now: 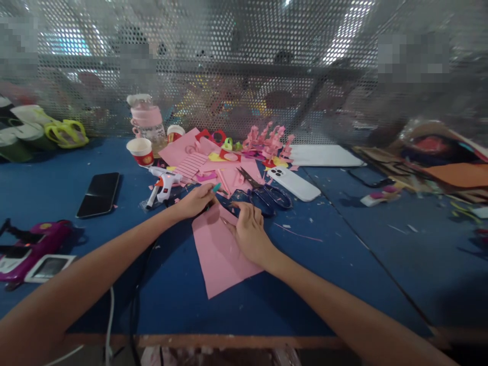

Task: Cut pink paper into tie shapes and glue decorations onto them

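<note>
A sheet of pink paper lies at an angle on the blue table in front of me. My left hand is closed at its upper edge, around a slim pen-like thing with a teal end; most of it is hidden by the fingers. My right hand holds the sheet on its right side, thumb on the paper and fingers bent near the top edge. Just beyond the right hand lie dark-blue-handled scissors, blades apart. A white-and-orange glue gun rests left of my left hand.
Pink paper scraps and pink paper flowers crowd the back. A paper cup and a bottle stand behind. A black phone, a white phone and a purple device lie around. Cables cross the front edge.
</note>
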`<state>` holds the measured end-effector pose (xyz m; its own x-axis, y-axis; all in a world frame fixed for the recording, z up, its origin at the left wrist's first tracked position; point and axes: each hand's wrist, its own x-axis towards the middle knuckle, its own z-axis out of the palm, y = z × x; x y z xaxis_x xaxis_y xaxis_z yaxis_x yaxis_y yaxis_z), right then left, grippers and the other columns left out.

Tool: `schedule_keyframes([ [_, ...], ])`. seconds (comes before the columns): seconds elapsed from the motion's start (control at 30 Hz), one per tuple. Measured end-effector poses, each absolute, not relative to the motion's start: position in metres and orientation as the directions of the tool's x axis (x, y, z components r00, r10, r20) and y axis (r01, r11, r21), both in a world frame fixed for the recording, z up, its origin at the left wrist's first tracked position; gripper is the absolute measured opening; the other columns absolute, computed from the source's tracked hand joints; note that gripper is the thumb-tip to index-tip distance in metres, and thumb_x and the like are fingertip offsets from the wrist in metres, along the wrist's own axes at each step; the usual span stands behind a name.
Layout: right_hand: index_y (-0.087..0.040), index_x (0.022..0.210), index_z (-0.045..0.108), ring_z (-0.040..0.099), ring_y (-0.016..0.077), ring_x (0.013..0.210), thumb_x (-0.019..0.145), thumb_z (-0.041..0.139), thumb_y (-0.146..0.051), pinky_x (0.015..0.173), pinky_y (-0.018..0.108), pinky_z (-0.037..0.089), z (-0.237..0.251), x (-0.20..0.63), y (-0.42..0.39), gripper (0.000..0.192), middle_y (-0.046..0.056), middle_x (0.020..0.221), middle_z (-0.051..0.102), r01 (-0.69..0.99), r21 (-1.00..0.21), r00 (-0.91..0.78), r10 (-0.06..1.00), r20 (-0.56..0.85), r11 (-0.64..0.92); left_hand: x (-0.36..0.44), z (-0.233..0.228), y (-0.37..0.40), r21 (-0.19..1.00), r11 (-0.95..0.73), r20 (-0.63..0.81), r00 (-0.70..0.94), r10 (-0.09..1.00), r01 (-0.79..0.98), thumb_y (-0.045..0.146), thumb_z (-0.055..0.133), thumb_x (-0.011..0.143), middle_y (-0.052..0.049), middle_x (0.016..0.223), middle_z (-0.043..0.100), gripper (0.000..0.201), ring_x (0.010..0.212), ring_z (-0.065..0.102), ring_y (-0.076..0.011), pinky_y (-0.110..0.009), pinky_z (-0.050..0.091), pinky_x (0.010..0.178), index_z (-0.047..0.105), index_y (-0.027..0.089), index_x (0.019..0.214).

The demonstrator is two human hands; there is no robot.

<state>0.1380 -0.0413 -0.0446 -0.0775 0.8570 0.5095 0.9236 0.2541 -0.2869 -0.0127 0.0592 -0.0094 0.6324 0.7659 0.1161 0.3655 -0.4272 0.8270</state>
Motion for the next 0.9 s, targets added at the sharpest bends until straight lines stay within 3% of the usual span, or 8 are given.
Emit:
schedule_keyframes([
  [0.17, -0.004, 0.111, 0.042, 0.042, 0.0282, 0.098, 0.087, 0.033, -0.031, 0.082, 0.044, 0.039, -0.0446, 0.138, -0.0415, 0.038, 0.02, 0.106, 0.049, 0.928, -0.268, -0.093, 0.859, 0.503, 0.257, -0.0089, -0.004, 0.0529, 0.816, -0.388, 0.039, 0.628, 0.777, 0.429, 0.021, 0.068, 0.059, 0.007, 0.054, 0.055, 0.042, 0.049, 0.047, -0.0072, -0.017, 0.036, 0.051, 0.054, 0.012, 0.099],
  [0.33, -0.005, 0.112, 0.041, 0.042, 0.0283, 0.098, 0.087, 0.032, -0.03, 0.082, 0.045, 0.039, -0.0467, 0.1393, -0.0409, 0.036, 0.02, 0.106, 0.049, 0.932, -0.263, -0.083, 0.854, 0.514, 0.249, -0.0053, -0.0067, 0.0535, 0.747, -0.463, 0.11, 0.599, 0.793, 0.477, 0.021, 0.055, 0.073, 0.003, 0.053, 0.055, 0.017, 0.051, 0.047, -0.0079, -0.018, 0.035, 0.052, 0.062, 0.011, 0.085],
  [0.47, -0.006, 0.112, 0.04, 0.041, 0.0283, 0.099, 0.087, 0.03, -0.03, 0.081, 0.046, 0.039, -0.0466, 0.1392, -0.0409, 0.035, 0.021, 0.106, 0.049, 0.923, -0.277, -0.095, 0.856, 0.508, 0.267, -0.0058, -0.0102, 0.0562, 0.737, -0.497, 0.178, 0.578, 0.797, 0.459, 0.019, 0.049, 0.076, 0.002, 0.056, 0.056, 0.016, 0.054, 0.049, -0.0087, -0.019, 0.037, 0.054, 0.062, 0.012, 0.082],
  [0.57, -0.006, 0.111, 0.041, 0.041, 0.0286, 0.098, 0.087, 0.03, -0.03, 0.081, 0.046, 0.039, -0.0457, 0.1386, -0.0411, 0.035, 0.021, 0.106, 0.049, 0.922, -0.286, -0.082, 0.855, 0.512, 0.259, -0.008, -0.0111, 0.0564, 0.807, -0.43, 0.175, 0.531, 0.829, 0.405, 0.024, 0.039, 0.082, 0.001, 0.057, 0.056, 0.025, 0.051, 0.048, -0.0083, -0.019, 0.037, 0.052, 0.06, 0.011, 0.084],
  [0.63, -0.006, 0.111, 0.041, 0.042, 0.0286, 0.098, 0.087, 0.031, -0.029, 0.081, 0.047, 0.039, -0.0452, 0.1384, -0.0413, 0.035, 0.021, 0.105, 0.049, 0.922, -0.293, -0.075, 0.858, 0.508, 0.254, -0.0094, -0.0112, 0.0556, 0.84, -0.4, 0.148, 0.555, 0.819, 0.367, 0.03, 0.046, 0.079, 0.002, 0.056, 0.055, 0.024, 0.049, 0.048, -0.0082, -0.019, 0.037, 0.05, 0.058, 0.011, 0.09],
  [0.77, -0.008, 0.112, 0.04, 0.042, 0.0283, 0.099, 0.087, 0.032, -0.029, 0.081, 0.046, 0.039, -0.0449, 0.1386, -0.0414, 0.034, 0.02, 0.106, 0.048, 0.913, -0.308, -0.084, 0.862, 0.5, 0.267, -0.0096, -0.0116, 0.0539, 0.813, -0.463, 0.165, 0.622, 0.765, 0.354, 0.026, 0.071, 0.057, 0.004, 0.056, 0.057, 0.038, 0.053, 0.051, -0.0089, -0.019, 0.039, 0.054, 0.059, 0.013, 0.09],
  [0.9, -0.007, 0.111, 0.041, 0.042, 0.0283, 0.097, 0.088, 0.03, -0.033, 0.08, 0.047, 0.039, -0.0448, 0.1382, -0.0414, 0.037, 0.02, 0.104, 0.049, 0.922, -0.298, -0.069, 0.861, 0.504, 0.248, -0.0072, -0.0123, 0.0546, 0.794, -0.472, 0.172, 0.605, 0.778, 0.382, 0.023, 0.064, 0.065, 0.001, 0.059, 0.06, 0.014, 0.059, 0.056, -0.0097, -0.019, 0.042, 0.059, 0.06, 0.014, 0.075],
])
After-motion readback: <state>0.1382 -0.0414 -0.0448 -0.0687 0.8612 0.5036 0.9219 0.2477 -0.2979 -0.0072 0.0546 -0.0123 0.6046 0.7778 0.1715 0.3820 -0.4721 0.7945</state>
